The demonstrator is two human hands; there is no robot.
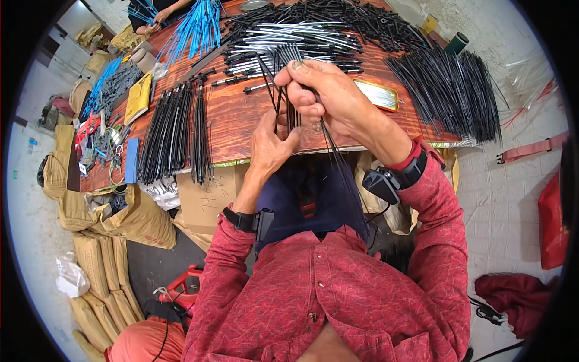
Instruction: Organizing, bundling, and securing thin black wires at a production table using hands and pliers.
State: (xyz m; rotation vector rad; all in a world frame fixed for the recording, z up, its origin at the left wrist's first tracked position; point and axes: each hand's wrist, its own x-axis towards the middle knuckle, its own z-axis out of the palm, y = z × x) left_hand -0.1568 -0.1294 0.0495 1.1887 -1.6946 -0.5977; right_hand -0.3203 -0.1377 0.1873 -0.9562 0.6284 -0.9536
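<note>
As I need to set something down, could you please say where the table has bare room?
Bare wood shows on the table between the black bundles and the left hand, with a smaller patch between the tin and the thin black rods. It is crowded along the far side with silver rods and black parts, and around the yellow book.

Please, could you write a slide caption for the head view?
Left hand and right hand handle thin black strips at a reddish table bearing silver rods and blue strips.
</note>
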